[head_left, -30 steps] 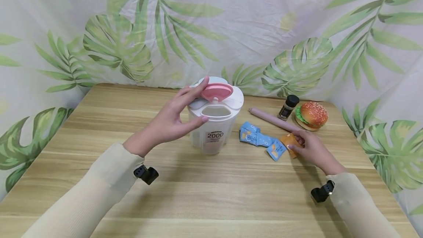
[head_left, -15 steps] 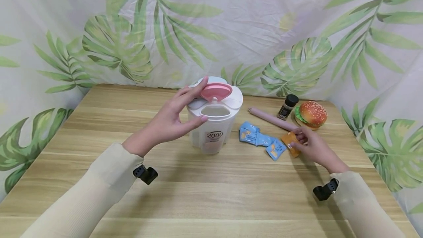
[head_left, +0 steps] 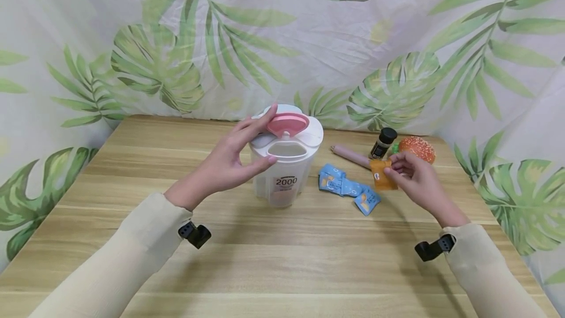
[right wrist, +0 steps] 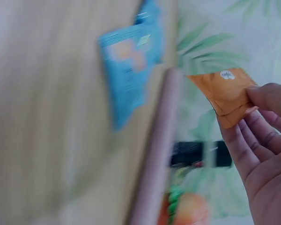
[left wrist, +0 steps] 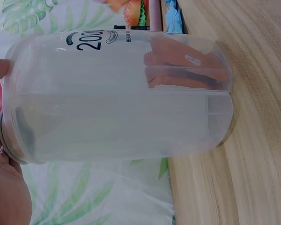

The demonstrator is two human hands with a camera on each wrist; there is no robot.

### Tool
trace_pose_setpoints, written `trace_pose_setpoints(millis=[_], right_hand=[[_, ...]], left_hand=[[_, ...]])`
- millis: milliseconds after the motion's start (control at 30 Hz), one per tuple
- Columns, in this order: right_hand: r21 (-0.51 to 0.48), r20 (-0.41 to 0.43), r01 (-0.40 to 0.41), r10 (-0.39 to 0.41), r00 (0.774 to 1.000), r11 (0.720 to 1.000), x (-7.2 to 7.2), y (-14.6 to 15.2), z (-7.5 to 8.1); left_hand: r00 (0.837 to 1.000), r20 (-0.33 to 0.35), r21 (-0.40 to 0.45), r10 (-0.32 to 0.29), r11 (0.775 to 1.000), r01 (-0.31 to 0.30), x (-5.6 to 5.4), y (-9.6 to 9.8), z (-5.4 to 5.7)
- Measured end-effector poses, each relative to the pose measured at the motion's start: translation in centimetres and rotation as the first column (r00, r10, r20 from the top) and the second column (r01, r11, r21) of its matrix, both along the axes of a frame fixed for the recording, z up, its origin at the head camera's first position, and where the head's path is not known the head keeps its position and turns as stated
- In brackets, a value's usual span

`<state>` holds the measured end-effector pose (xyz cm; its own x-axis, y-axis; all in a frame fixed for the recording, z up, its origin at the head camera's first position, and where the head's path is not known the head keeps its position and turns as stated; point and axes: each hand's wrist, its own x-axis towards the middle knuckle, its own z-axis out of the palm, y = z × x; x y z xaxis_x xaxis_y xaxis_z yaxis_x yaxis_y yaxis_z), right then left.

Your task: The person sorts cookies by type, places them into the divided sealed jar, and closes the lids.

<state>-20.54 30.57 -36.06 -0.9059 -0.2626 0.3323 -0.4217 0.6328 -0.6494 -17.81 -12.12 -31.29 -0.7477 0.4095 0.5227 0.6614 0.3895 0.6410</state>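
Note:
A clear plastic storage container (head_left: 283, 180) with a white lid (head_left: 314, 134) and the number 2000 on its front stands upright on the table. Its pink flap (head_left: 288, 124) is raised, showing the pour opening. My left hand (head_left: 229, 161) holds the lid at its left side, thumb at the front rim and fingers toward the back beside the flap. Through the wall, the left wrist view shows brownish-orange packets (left wrist: 187, 65) at the bottom. My right hand (head_left: 417, 180) pinches an orange packet (head_left: 383, 174) between thumb and fingers, raised above the table. Several blue packets (head_left: 333, 179) lie right of the container.
Behind the orange packet lies a mauve rod (head_left: 350, 155). A small black-capped bottle (head_left: 383, 144) stands near the back edge, beside a toy-like hamburger (head_left: 417, 148) partly covered by my right hand. A leaf-print cloth (head_left: 247, 38) hangs behind the wooden table (head_left: 282, 259).
My right hand has lifted the orange packet off the table, up and slightly left, away from the blue packets. My left hand stays on the container's lid.

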Motion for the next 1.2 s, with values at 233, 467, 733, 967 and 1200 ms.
trace_pose_setpoints(millis=[233, 467, 733, 967, 1200], right_hand=[[-0.173, -0.06, -0.061, 0.052, 0.997, 0.983, 0.2, -2.3, 4.1], [-0.251, -0.122, -0.152, 0.125, 0.985, 0.956, 1.2, -6.1, 7.0], [-0.303, -0.262, -0.302, 0.226, 0.938, 0.904, 2.0, -10.4, 8.7], [-0.292, -0.353, -0.442, 0.334, 0.874, 0.848, 1.9, -13.6, 9.6], [-0.241, -0.349, -0.526, 0.432, 0.831, 0.816, 1.5, -16.2, 9.9]], left_hand=[[1.0, 0.007, 0.009, -0.004, 1.0, 0.004, 0.0, 0.0, -0.3], [1.0, 0.012, 0.012, -0.002, 1.0, 0.002, 0.1, -0.1, -0.4], [1.0, -0.008, 0.018, -0.013, 1.0, 0.014, -0.1, 0.1, -0.4], [1.0, 0.009, 0.017, -0.022, 1.0, 0.022, -0.1, 0.1, -0.3], [1.0, 0.013, 0.019, -0.02, 1.0, 0.02, -0.1, 0.0, -0.2]])
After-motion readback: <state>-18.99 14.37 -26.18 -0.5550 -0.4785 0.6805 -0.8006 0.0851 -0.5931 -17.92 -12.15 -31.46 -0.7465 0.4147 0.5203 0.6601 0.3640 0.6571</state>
